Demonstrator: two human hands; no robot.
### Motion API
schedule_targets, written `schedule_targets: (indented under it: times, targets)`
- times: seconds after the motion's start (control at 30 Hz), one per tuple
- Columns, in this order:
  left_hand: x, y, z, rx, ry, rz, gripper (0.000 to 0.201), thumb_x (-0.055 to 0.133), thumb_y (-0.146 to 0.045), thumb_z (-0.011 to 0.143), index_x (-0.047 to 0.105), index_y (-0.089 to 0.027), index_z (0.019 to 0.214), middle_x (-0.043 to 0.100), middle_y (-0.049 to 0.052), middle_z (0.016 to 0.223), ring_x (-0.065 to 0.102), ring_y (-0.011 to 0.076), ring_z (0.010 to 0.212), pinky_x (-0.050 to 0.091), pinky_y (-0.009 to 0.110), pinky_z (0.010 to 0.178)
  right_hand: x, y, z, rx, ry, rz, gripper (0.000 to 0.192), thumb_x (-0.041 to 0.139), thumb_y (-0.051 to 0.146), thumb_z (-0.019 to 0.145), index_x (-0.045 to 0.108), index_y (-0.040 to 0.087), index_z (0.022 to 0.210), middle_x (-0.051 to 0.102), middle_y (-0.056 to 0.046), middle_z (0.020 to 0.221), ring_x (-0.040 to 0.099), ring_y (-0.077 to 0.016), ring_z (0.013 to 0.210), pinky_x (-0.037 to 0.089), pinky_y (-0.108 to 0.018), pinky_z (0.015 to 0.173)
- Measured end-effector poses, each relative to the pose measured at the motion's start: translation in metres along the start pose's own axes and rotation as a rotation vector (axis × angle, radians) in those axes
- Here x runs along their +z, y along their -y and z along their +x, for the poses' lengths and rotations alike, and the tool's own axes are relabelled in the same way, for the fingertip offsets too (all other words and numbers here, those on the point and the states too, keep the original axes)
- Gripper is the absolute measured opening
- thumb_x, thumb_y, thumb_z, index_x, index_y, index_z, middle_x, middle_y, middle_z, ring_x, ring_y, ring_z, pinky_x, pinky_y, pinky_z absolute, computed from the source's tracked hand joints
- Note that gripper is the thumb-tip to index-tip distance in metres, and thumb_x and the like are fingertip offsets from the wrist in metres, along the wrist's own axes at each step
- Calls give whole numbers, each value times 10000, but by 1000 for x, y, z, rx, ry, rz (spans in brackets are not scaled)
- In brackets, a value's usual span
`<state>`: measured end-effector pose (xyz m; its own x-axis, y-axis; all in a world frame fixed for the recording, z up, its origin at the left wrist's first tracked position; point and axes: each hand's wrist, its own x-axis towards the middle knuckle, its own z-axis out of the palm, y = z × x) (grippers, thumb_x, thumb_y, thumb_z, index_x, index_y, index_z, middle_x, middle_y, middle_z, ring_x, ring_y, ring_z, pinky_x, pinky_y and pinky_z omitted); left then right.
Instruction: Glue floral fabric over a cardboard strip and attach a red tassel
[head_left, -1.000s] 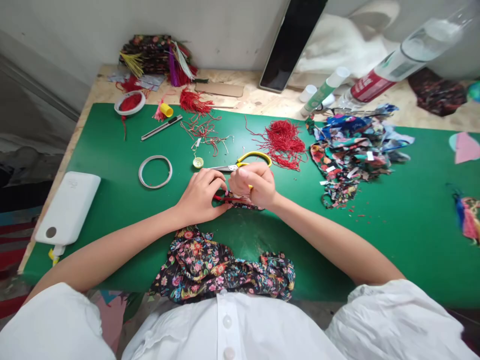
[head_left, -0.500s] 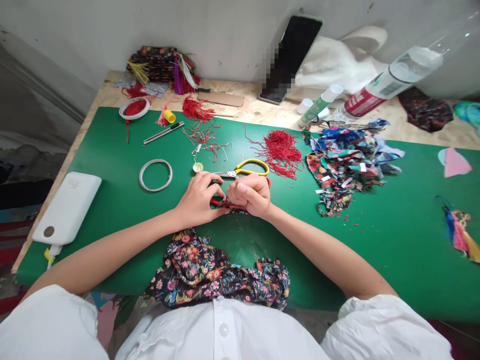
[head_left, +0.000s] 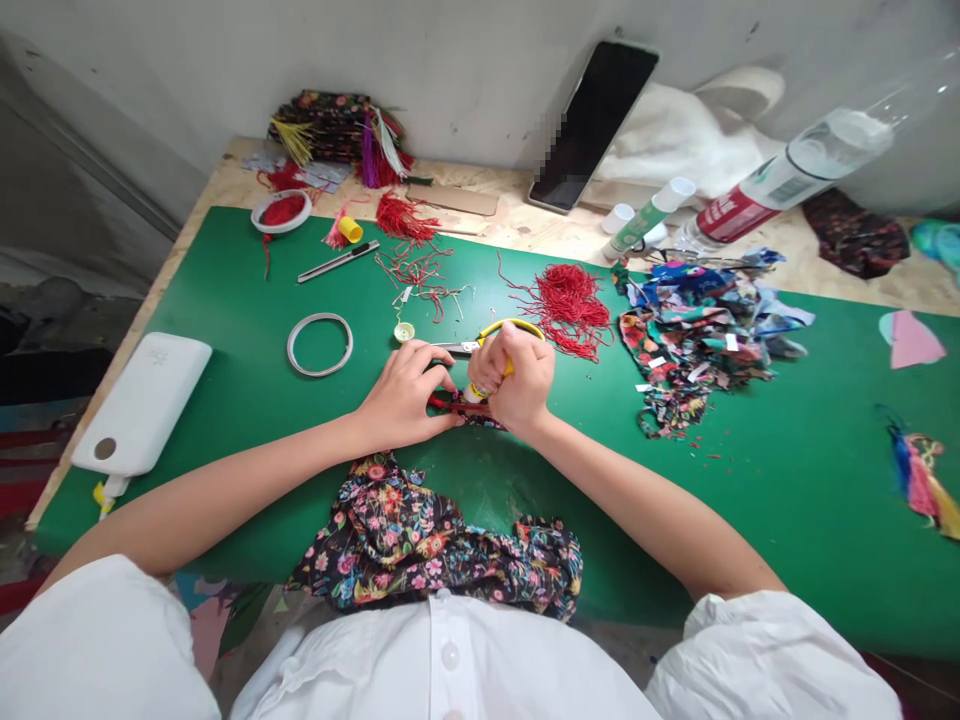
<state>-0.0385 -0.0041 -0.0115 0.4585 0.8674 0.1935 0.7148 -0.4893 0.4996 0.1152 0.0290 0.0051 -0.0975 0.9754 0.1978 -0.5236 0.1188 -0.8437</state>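
While pinned under both hands (head_left: 465, 395), red cord (head_left: 448, 404) lies between.

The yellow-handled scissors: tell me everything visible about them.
The scissors lie flat on the green mat, just beyond the person's hands. They have looped yellow handles and short, dull metal blades that point left and look closed. The right hand covers part of the near handle loop. A heap of red cord lies right of the handles.
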Motion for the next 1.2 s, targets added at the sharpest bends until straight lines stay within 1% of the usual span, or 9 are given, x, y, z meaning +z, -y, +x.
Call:
schedule_targets:
  times: [0.07, 0.13, 0.23, 0.33, 0.57, 0.77, 0.93, 1.07, 1.2]
  targets:
    - [0, 0, 0, 9, 6, 5, 265, 749, -381, 759, 636, -187, 900, 608, 94, 1222, 483, 296, 1192, 415, 463, 998, 2, 4, 3, 14, -24, 31, 548, 677, 414, 840, 355, 184, 460, 337, 71, 386, 274, -44, 315, 249, -200, 352]
    - [0, 0, 0, 15, 13, 6, 277, 743, -394, 763, 635, -190, 916, 605, 94, 1224, 482, 295, 1192, 415, 460, 997, 2, 5, 4, -26, 18, 46, 546, 664, 424, 848, 363, 184, 462, 335, 71, 387, 279, -47, 316, 265, -205, 362]
    - [0, 0, 1, 10, 25, 11, 302, 737, -433, 763, 629, -202, 925, 606, 89, 1226, 478, 295, 1184, 419, 461, 990, 0, 0, 0, -108, 172, -8, 545, 607, 444, 895, 383, 186, 470, 355, 60, 403, 303, -57, 341, 292, -218, 389]
    - [0, 0, 1, -2, 30, 17, 332, 723, -451, 769, 618, -200, 960, 603, 96, 1227, 479, 296, 1169, 429, 460, 971, -5, -8, -5, -133, 314, -54, 536, 571, 410, 928, 399, 188, 471, 369, 45, 423, 328, -70, 372, 298, -231, 408]
    - [2, 1, 2, 6, 8, -2, 390, 699, -465, 783, 612, -192, 1048, 600, 108, 1221, 482, 300, 1148, 432, 459, 942, -11, -15, -5, -120, 500, -45, 502, 553, 328, 944, 411, 182, 484, 362, 40, 437, 316, -70, 393, 272, -234, 419]
    - [4, 2, 2, 19, -8, -12, 497, 706, -415, 767, 574, -169, 1178, 598, 118, 1224, 473, 303, 1148, 423, 462, 956, -7, -17, 1, -89, 534, -23, 488, 538, 325, 959, 409, 191, 507, 324, 57, 440, 294, -70, 391, 252, -235, 406]
    - [4, 2, 2, 17, -4, -20, 503, 701, -412, 765, 572, -150, 1174, 606, 123, 1216, 472, 309, 1136, 428, 463, 932, -6, -19, -1, -83, 542, -68, 497, 541, 348, 958, 403, 192, 508, 341, 51, 446, 308, -71, 402, 267, -234, 414]
    - [3, 2, 3, 15, 5, -24, 470, 697, -405, 768, 576, -172, 1157, 607, 113, 1218, 476, 307, 1135, 424, 462, 933, -5, -17, -2, -75, 526, -120, 511, 545, 388, 952, 391, 199, 503, 340, 50, 432, 311, -74, 400, 274, -238, 413]
    - [3, 3, 2, 23, 5, -13, 484, 692, -422, 777, 572, -172, 1174, 604, 121, 1233, 481, 307, 1138, 425, 459, 933, -4, -15, -2, -40, 520, -103, 502, 548, 390, 953, 401, 201, 511, 333, 54, 427, 290, -72, 382, 256, -245, 397]
